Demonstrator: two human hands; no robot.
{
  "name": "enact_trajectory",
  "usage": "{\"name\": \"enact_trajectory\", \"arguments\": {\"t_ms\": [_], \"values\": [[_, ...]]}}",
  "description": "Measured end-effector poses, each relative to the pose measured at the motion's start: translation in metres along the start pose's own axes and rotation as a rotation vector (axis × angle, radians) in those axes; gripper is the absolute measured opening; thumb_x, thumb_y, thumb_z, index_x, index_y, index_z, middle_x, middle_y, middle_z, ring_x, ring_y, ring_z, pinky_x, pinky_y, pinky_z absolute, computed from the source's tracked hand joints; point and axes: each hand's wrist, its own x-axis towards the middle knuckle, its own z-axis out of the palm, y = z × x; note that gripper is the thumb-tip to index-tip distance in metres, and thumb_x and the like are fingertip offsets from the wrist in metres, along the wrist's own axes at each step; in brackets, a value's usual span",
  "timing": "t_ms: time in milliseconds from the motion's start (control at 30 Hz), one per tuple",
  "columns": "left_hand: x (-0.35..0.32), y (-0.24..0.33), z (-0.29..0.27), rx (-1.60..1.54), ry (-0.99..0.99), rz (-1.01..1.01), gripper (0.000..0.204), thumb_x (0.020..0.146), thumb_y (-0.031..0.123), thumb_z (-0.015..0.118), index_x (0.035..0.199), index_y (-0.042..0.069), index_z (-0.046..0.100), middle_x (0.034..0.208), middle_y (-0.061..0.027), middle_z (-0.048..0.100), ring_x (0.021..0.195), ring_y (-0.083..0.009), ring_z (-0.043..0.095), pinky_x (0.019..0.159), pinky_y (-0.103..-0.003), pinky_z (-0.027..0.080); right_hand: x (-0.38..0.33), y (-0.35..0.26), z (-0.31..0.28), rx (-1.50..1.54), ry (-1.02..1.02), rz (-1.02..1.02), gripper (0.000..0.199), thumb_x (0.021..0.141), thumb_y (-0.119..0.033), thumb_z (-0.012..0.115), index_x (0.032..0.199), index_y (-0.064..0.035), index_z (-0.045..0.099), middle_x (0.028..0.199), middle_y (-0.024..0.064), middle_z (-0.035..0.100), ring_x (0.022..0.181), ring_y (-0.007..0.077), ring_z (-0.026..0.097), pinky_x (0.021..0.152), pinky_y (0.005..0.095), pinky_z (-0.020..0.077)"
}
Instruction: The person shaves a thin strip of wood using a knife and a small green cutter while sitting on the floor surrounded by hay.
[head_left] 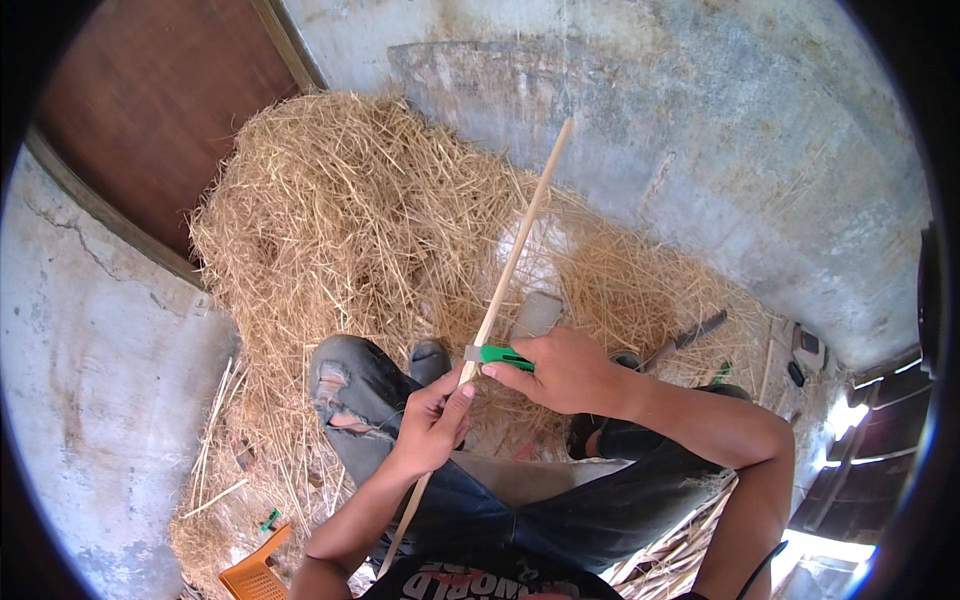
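A long, thin strip of pale wood or bamboo [522,238] runs slantwise from my lap up toward the wall. My left hand [436,424] is closed around its lower middle, thumb along the top. Just above that grip, my right hand [560,368] holds a green utility knife [507,357]. Its short grey blade lies across the strip, touching it. The strip's lower end passes over my left thigh and out of view beside my shirt.
A big heap of straw [330,210] lies ahead, against the wall [700,150]. A long dark blade [700,332] rests on straw at right. Down left are an orange plastic basket [255,575] and a small green object [270,520]. Cut sticks [690,545] lie behind my right leg.
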Motion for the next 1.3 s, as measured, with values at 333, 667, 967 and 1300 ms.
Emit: {"name": "enact_trajectory", "arguments": {"t_ms": [333, 667, 967, 1300], "values": [[-0.082, -0.022, -0.009, 0.081, -0.093, -0.135, 0.044, 0.11, 0.017, 0.047, 0.152, 0.003, 0.044, 0.059, 0.0053, 0.04, 0.047, -0.0025, 0.036, 0.044, -0.021, 0.031, 0.02, 0.2, -0.095, 0.066, 0.552, 0.584, 0.073, 0.102, -0.061, 0.048, 0.064, 0.0007, 0.057, 0.055, 0.0101, 0.052, 0.052, 0.019, 0.047, 0.053, 0.0412, 0.0405], [-0.04, 0.001, -0.017, 0.003, -0.034, -0.131, 0.046, 0.112, 0.039, 0.031, 0.125, 0.001, 0.054, 0.061, -0.0054, 0.051, 0.042, -0.0125, 0.044, 0.043, -0.025, 0.039, 0.017, 0.107, -0.062, 0.164, 0.503, 0.168, 0.053, 0.105, -0.05, 0.052, 0.127, -0.0039, 0.064, 0.067, 0.0097, 0.056, 0.06, 0.0215, 0.052, 0.06, 0.0383, 0.0447], [0.004, 0.016, 0.004, -0.122, -0.063, -0.078, 0.049, 0.112, 0.038, 0.035, 0.151, 0.009, 0.039, 0.064, -0.0033, 0.048, 0.04, -0.0092, 0.038, 0.038, -0.023, 0.032, 0.004, 0.022, -0.011, 0.057, 0.158, -0.144, 0.042, 0.103, -0.044, 0.054, 0.093, -0.0039, 0.062, 0.069, 0.022, 0.06, 0.067, 0.0435, 0.062, 0.06, 0.052, 0.0468], [0.016, 0.01, 0.017, -0.154, -0.043, -0.067, 0.045, 0.111, 0.032, 0.041, 0.151, 0.01, 0.038, 0.06, 0.0031, 0.032, 0.04, -0.0071, 0.028, 0.038, -0.023, 0.028, -0.001, 0.006, 0.005, -0.056, 0.037, -0.048, 0.051, 0.099, -0.051, 0.056, 0.084, -0.0049, 0.07, 0.065, 0.0237, 0.064, 0.061, 0.0436, 0.065, 0.058, 0.0526, 0.0516]]}}
